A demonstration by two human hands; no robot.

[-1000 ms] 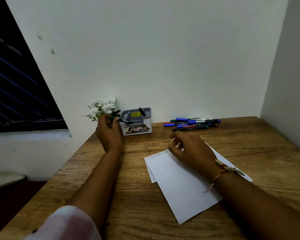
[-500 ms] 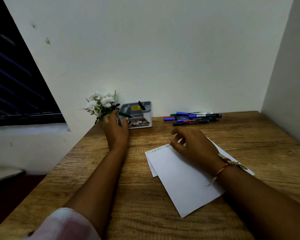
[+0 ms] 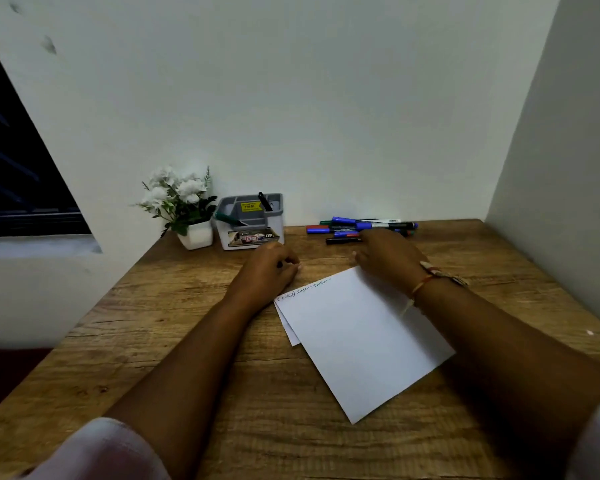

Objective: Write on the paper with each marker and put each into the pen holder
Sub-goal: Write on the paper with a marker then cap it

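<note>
A grey and white pen holder stands at the back of the wooden desk. A green marker lies tilted in its front slot and a black marker stands in the back one. White paper with a line of writing along its top edge lies in the middle. Several markers lie in a pile at the back right. My left hand rests loosely curled and holding nothing, just in front of the holder at the paper's top left corner. My right hand reaches over the pile, fingers on the markers.
A small white pot of white flowers stands left of the holder against the wall. A side wall closes the desk on the right. A dark window is at the left.
My left hand has let go of the green marker in the holder and drawn back toward the paper. My right hand has moved off the paper to the marker pile.
</note>
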